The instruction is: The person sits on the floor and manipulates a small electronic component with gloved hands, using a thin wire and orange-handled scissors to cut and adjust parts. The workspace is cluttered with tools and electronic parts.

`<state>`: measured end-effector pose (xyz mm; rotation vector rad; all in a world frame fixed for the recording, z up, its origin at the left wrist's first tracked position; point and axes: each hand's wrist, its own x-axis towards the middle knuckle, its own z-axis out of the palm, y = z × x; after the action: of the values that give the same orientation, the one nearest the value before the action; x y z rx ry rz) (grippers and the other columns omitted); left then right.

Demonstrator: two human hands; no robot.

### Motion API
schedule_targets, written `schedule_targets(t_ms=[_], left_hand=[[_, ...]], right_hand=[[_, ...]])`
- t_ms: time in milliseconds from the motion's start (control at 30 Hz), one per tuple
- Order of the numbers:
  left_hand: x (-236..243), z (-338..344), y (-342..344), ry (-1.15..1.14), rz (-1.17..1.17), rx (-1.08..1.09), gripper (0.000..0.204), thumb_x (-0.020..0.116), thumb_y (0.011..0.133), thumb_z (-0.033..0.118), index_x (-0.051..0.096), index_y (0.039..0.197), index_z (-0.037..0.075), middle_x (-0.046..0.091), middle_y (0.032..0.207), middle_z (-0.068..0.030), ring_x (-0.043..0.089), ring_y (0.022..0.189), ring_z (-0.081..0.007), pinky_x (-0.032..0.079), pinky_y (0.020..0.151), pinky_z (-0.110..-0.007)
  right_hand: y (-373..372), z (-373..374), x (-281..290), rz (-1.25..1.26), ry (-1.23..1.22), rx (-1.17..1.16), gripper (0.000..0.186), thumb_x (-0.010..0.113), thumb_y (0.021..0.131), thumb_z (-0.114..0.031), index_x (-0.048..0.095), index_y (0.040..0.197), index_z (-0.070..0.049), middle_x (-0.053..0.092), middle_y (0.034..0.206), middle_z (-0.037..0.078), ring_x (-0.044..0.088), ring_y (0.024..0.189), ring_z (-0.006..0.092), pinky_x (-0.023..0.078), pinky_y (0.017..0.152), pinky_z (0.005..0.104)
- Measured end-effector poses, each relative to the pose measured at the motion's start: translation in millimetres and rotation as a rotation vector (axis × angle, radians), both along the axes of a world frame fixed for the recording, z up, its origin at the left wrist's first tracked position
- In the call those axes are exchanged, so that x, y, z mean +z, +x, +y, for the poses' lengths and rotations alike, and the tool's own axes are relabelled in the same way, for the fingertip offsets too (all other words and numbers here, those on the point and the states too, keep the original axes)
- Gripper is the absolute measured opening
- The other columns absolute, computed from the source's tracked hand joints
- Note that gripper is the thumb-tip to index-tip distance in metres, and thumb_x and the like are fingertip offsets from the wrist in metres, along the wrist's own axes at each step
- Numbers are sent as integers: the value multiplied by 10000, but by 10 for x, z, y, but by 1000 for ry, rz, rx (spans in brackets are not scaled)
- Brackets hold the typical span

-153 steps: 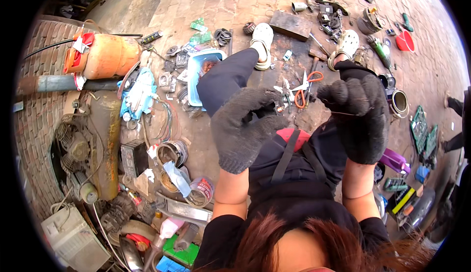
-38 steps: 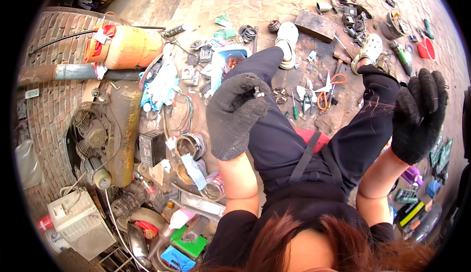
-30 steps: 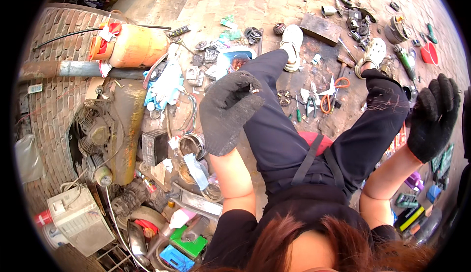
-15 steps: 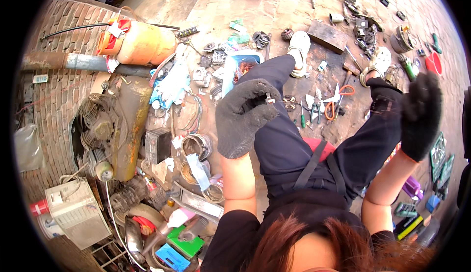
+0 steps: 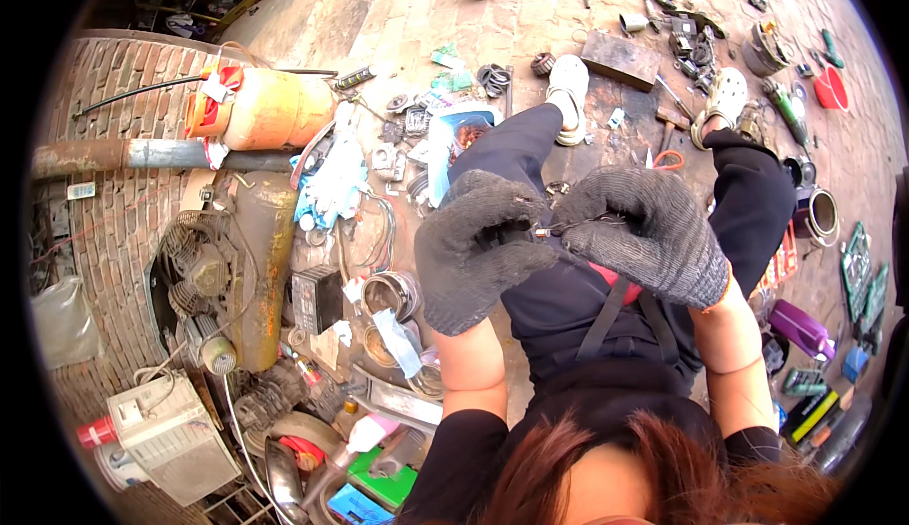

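In front of my lap both hands, in dark grey knit gloves, come together fingertip to fingertip. My left hand is closed in a pinch on a small, light metal-looking piece with a reddish spot. The thumb and fingers of my right hand are pinched at the other end of that piece. Its exact kind is too small to make out, and the gloves cover most of it. Beneath the hands are my dark trousers and a red patch of something between the thighs.
Between my pale clogs lies a dark metal block. A hammer and orange-handled scissors are beyond my right hand. A blue tub stands past my left hand. An orange gas cylinder is at far left.
My right hand has come in from the far right to meet the left, its fingers now closing at the small piece. My left hand has stayed nearly in place, still pinching it.
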<state>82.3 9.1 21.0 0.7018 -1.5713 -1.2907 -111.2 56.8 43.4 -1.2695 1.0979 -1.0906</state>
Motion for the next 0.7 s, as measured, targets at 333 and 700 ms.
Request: schedule_targets(t_ms=[333,700], left_hand=[[44,7,-12,21,-144,44,424,763,512,-50,676,921,23,591,873,-24,507,674,-88,400,581,-214],[77,46,-46,-66,-215,176,477,745,479,-91,666,938,10,599,883,-44,526,693,-99,404,579,-212]], right_hand=[[-50,48,-46,10,-134,-253,149,676,801,-118,654,901,-10,633,824,53,585,751,119,459,681,254],[-276,145,-91,38,-41,-493,157,608,812,-138,623,873,5,590,758,18,527,672,85,424,622,218]])
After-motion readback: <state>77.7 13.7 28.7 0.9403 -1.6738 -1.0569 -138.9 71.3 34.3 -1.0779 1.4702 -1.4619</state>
